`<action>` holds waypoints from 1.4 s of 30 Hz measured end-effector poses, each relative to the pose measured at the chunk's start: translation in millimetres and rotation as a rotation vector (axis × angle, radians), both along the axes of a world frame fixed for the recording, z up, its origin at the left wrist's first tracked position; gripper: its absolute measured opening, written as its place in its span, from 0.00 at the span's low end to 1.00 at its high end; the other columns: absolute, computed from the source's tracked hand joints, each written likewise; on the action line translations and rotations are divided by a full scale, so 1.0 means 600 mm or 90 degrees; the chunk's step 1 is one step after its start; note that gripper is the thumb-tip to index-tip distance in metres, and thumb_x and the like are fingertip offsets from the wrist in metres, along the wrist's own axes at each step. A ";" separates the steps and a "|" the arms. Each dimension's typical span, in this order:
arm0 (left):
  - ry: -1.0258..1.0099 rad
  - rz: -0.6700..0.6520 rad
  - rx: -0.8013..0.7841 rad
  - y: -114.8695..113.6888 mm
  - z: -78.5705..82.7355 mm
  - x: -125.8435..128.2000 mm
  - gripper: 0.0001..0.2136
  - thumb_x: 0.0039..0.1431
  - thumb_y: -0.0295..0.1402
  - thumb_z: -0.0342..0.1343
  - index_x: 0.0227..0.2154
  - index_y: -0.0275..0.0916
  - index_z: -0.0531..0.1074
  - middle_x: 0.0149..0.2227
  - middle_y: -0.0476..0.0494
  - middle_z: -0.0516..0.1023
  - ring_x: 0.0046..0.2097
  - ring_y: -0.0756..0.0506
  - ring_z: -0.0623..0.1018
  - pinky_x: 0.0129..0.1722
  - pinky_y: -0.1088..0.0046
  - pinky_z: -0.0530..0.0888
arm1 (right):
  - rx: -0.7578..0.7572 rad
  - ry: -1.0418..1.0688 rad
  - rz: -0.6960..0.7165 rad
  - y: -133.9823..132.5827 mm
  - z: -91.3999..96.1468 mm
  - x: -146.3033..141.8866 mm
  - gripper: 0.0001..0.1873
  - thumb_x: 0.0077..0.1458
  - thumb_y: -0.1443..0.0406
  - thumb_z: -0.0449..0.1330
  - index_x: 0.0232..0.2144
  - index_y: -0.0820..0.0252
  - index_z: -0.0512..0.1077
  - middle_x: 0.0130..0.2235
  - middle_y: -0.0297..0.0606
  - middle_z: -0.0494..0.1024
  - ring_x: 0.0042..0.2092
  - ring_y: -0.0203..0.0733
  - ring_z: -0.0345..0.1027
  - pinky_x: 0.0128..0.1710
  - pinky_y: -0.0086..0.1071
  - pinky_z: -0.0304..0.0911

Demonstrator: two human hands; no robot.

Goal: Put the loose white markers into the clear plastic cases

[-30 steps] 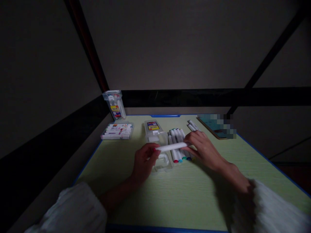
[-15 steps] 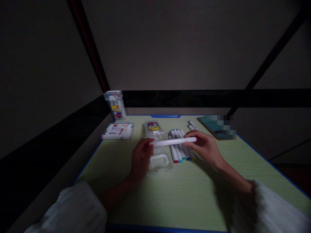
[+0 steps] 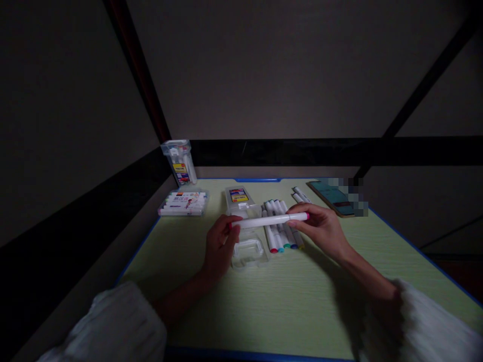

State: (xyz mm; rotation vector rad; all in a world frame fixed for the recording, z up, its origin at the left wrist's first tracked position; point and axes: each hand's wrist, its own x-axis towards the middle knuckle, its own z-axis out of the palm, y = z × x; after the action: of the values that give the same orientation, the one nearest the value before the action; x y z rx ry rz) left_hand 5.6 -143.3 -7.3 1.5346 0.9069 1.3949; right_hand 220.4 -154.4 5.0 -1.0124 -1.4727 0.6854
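Note:
A white marker (image 3: 269,220) with pink ends is held level above the table, gripped at both ends. My left hand (image 3: 219,246) pinches its left end and my right hand (image 3: 320,230) pinches its right end. Under it lies an open clear plastic marker case (image 3: 249,251), its labelled lid (image 3: 239,197) stretching away from me. Right of the case a row of several white markers (image 3: 281,236) with coloured caps lies on the green table (image 3: 287,301).
A flat clear case of markers (image 3: 183,203) lies at the far left and an upright clear case (image 3: 178,162) stands behind it. Two loose markers (image 3: 300,194) and a dark tablet-like board (image 3: 332,197) lie at the far right. Dark walls surround the table.
The marker has been lifted from the row and turned level, and my right hand has slid out to its right end. My left hand stays on the left end.

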 end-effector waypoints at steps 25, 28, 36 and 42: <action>0.325 -0.113 0.737 -0.028 0.005 -0.021 0.12 0.53 0.31 0.53 0.42 0.38 0.65 0.22 0.50 0.73 0.21 0.52 0.71 0.22 0.78 0.68 | -0.348 0.356 0.203 -0.008 -0.010 -0.050 0.21 0.38 0.65 0.67 0.36 0.55 0.63 0.25 0.26 0.72 0.24 0.28 0.65 0.24 0.23 0.62; 0.320 -0.105 0.769 -0.028 0.000 -0.021 0.14 0.51 0.29 0.55 0.42 0.36 0.65 0.22 0.51 0.72 0.22 0.53 0.71 0.23 0.78 0.68 | -0.372 0.323 0.255 -0.014 -0.013 -0.062 0.22 0.40 0.64 0.66 0.37 0.57 0.62 0.24 0.26 0.71 0.24 0.28 0.65 0.23 0.23 0.60; 0.383 -0.042 0.795 -0.031 0.014 -0.026 0.07 0.52 0.29 0.54 0.36 0.37 0.67 0.19 0.52 0.69 0.22 0.53 0.69 0.22 0.77 0.66 | -0.376 0.266 0.254 -0.018 -0.016 -0.068 0.24 0.42 0.63 0.65 0.39 0.59 0.59 0.24 0.29 0.72 0.25 0.28 0.66 0.24 0.23 0.58; 0.389 0.034 0.769 -0.020 0.001 -0.017 0.06 0.53 0.27 0.52 0.34 0.40 0.68 0.21 0.52 0.67 0.22 0.53 0.67 0.23 0.77 0.64 | -0.358 0.222 0.242 -0.016 -0.022 -0.066 0.23 0.42 0.61 0.64 0.39 0.59 0.59 0.25 0.31 0.73 0.25 0.31 0.66 0.25 0.26 0.59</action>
State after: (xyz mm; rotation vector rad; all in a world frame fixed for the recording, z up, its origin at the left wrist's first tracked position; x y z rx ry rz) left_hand -4.5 -155.3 -6.9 2.9622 0.3639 1.6255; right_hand 180.5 -163.9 -8.4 -0.9629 -1.1905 1.5314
